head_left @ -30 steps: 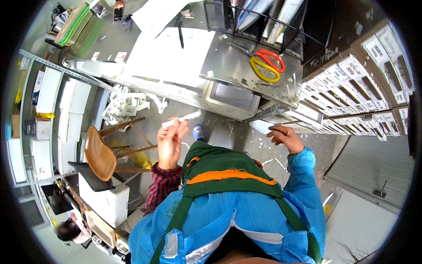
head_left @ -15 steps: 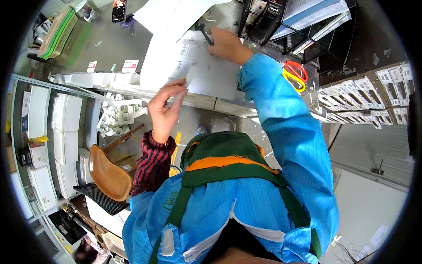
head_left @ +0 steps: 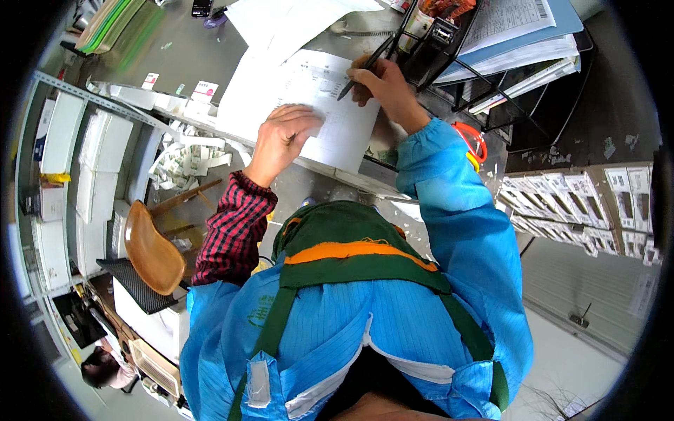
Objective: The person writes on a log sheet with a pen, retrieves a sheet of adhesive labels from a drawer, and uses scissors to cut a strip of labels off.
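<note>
A white printed sheet [head_left: 337, 140] lies at the table's near edge, partly beneath larger white papers [head_left: 281, 31]. My left hand [head_left: 284, 137] rests over its near side, fingers loosely extended and close together, a little blurred. Between the fingers of my right hand [head_left: 390, 88] is a black pen [head_left: 352, 81], slanted with its tip down at the right part of the sheet. Whether the tip touches the paper I cannot tell.
Right of the sheet stands a black wire rack [head_left: 484, 95] with folders and papers. Red-handled scissors [head_left: 474, 140] lie by my right sleeve. A phone [head_left: 201, 8] is at the far left. Below are a wooden stool [head_left: 151, 249] and a heap of label strips [head_left: 186, 158].
My right hand has turned the pen tip-down over the sheet and shifted slightly right and nearer. My left hand has moved right and settled onto the paper. The whole view has shifted a little.
</note>
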Demonstrator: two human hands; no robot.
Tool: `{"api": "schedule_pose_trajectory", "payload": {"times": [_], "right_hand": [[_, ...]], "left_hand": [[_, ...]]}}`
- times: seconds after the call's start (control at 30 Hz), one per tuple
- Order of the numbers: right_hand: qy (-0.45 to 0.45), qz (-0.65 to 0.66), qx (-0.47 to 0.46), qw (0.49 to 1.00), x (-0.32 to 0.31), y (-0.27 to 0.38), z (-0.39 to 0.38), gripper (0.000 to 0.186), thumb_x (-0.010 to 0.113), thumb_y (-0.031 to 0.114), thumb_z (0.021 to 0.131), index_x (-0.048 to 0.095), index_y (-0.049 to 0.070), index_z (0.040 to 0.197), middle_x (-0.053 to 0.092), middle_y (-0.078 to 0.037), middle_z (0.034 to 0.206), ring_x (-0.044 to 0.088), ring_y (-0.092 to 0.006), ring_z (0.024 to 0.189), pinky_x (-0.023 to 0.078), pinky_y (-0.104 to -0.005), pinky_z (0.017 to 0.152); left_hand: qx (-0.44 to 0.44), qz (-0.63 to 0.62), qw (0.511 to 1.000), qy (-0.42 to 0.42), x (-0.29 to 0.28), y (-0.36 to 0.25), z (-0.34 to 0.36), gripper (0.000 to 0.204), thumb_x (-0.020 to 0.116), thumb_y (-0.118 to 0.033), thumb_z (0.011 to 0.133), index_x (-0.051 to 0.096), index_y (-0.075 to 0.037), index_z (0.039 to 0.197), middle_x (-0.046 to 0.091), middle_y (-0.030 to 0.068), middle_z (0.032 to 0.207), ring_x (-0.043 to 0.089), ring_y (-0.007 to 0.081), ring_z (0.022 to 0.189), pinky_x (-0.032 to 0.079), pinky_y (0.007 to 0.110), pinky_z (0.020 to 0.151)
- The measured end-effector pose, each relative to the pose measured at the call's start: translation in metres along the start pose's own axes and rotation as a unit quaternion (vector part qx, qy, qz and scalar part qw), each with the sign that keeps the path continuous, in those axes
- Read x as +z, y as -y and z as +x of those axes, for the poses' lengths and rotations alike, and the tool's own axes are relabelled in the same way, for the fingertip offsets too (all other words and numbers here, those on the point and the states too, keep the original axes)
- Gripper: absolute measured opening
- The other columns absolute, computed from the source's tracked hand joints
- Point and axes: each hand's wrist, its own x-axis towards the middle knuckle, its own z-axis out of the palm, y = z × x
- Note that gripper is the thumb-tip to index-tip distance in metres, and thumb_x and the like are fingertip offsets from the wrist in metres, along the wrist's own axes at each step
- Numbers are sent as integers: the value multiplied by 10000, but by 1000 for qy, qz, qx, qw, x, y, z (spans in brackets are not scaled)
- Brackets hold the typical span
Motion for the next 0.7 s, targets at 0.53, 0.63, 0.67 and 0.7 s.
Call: {"api": "schedule_pose_trajectory", "payload": {"times": [0.53,0.63,0.67,0.7], "right_hand": [[64,-111,-1,992,19,-32,21,142,657,176,780,629,38,795,616,-30,664,572,-116,602,444,-294,553],[51,-203,-110,972,19,-40,23,143,659,171,768,633,33,794,621,-47,659,581,-139,613,450,-305,562],[49,-207,-111,971,19,-40,22,143,659,168,765,630,30,792,621,-62,658,581,-147,607,452,-306,562],[48,-211,-114,970,20,-37,20,143,660,164,762,628,28,790,620,-76,656,580,-154,601,454,-307,562]], "left_hand": [[-59,-107,992,30,-3,-3,-6,263,548,111,705,602,-35,917,659,120,1046,573,332,1111,397,432,1019],[-55,-105,993,23,-2,-4,-6,239,557,105,710,591,-30,904,656,116,1025,573,330,1094,408,422,992],[-49,-100,994,21,-1,-4,-6,232,561,102,712,589,-29,902,655,115,1018,573,328,1089,412,420,983],[-47,-98,994,18,-1,-4,-6,229,564,100,711,588,-28,899,655,116,1013,574,328,1086,412,419,982]]}}
